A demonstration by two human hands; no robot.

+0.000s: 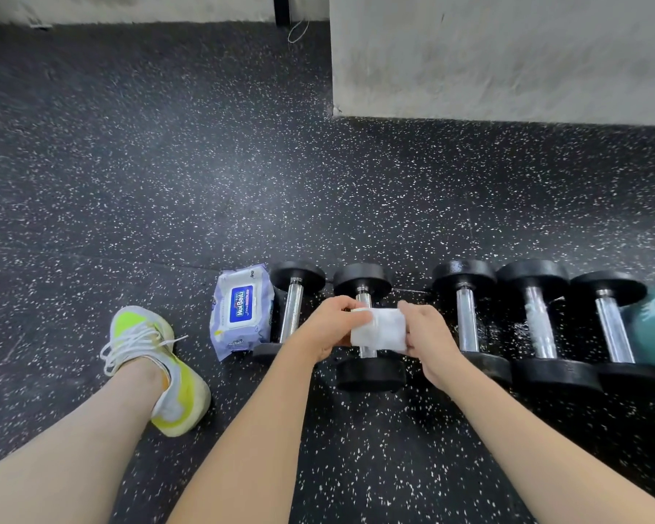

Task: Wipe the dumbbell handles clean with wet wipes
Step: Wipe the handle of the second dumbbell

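Both the left hand (328, 329) and right hand (428, 340) pinch a folded white wet wipe (379, 330) over the chrome handle of the second dumbbell (367, 327) in a row on the speckled rubber floor (205, 183). Left of the row lies a lavender wipes pack (241, 310) labelled "HuiBaiLi".

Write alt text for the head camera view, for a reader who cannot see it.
Both hands, left hand and right hand, hold a white wet wipe over the handle of the second dumbbell in a row of five on speckled black floor. A wipes pack lies beside the row's left end, near a yellow-white sneaker.
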